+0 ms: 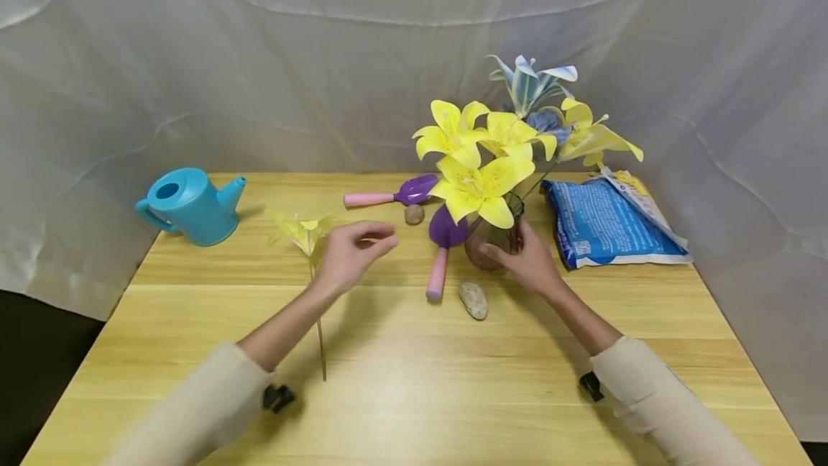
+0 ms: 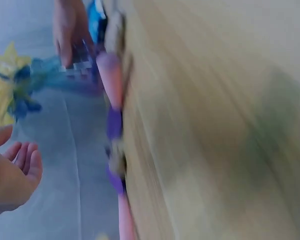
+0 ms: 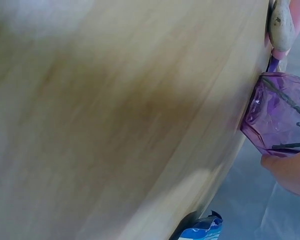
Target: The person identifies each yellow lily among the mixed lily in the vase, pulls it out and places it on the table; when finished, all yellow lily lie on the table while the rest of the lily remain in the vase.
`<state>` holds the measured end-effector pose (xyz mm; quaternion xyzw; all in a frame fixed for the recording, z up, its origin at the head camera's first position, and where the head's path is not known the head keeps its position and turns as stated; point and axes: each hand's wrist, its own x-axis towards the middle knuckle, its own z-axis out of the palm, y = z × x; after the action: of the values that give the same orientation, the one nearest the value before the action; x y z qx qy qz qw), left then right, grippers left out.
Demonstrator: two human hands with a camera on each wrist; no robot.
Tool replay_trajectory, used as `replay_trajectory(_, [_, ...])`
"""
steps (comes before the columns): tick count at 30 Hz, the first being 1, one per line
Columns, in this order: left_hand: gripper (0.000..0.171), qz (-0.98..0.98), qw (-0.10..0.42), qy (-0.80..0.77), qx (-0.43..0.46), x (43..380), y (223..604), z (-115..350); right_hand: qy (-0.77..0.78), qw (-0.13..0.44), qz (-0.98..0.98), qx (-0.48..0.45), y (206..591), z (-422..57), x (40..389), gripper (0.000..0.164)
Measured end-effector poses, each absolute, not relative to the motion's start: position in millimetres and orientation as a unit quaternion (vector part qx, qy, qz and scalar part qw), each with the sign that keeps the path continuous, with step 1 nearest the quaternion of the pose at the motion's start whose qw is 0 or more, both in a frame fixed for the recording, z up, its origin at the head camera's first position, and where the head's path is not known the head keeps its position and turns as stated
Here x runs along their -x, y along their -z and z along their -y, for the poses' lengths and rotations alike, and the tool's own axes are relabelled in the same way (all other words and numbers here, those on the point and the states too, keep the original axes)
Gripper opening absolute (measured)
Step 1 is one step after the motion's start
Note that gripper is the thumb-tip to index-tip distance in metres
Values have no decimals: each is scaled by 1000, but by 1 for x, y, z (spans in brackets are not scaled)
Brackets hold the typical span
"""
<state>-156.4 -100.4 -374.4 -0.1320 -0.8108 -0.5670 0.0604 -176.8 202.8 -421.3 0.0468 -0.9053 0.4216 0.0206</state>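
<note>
My right hand grips a translucent purple vase, its thumb along the near side. Stems show through the vase wall in the right wrist view. Out of the vase rise several yellow lilies, a blue-and-white lily and a small blue bloom. Empty, with fingers loosely curved, my left hand hovers left of the vase. A single yellow lily lies on the table, its stem pointing toward me and partly hidden behind the left wrist.
A purple trowel with a pink handle lies beside the vase, another trowel behind it. Stones lie near them, an oval one and a round one. A blue watering can stands left; blue packets lie right.
</note>
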Motion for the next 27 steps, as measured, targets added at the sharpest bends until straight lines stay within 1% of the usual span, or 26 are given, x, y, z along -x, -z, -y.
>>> replay_trajectory(3, [26, 771, 29, 625, 117, 170, 376, 56, -417, 17, 907, -48, 422, -204, 177, 59])
replay_trajectory(7, [26, 729, 8, 677, 105, 176, 373, 5, -424, 27, 903, -56, 424, -204, 178, 59])
replay_trajectory(8, [25, 720, 13, 686, 105, 175, 370, -5, -426, 30, 902, -60, 424, -204, 178, 58])
replay_trajectory(12, [18, 690, 82, 712, 106, 171, 360, -30, -432, 39, 898, -70, 425, -204, 178, 51])
replay_trajectory(14, [15, 683, 115, 714, 100, 171, 358, -37, -432, 38, 898, -68, 425, -204, 178, 51])
replay_trajectory(16, [18, 674, 129, 722, 86, 176, 363, -43, -435, 32, 898, -62, 424, -203, 178, 54])
replay_trajectory(19, [28, 650, 137, 743, 84, 184, 373, -50, -436, 25, 898, -53, 424, -204, 177, 63])
replay_trajectory(21, [31, 651, 157, 737, 92, 189, 380, -54, -440, 23, 896, -56, 424, -204, 177, 70])
replay_trajectory(23, [31, 668, 190, 712, 101, 189, 382, -56, -445, 23, 893, -61, 424, -205, 177, 74])
replay_trajectory(25, [25, 605, 179, 768, 110, 188, 382, -57, -449, 27, 891, -67, 425, -205, 177, 75])
replay_trajectory(27, [21, 521, 148, 833, 115, 185, 379, -58, -451, 36, 889, -76, 425, -205, 178, 73])
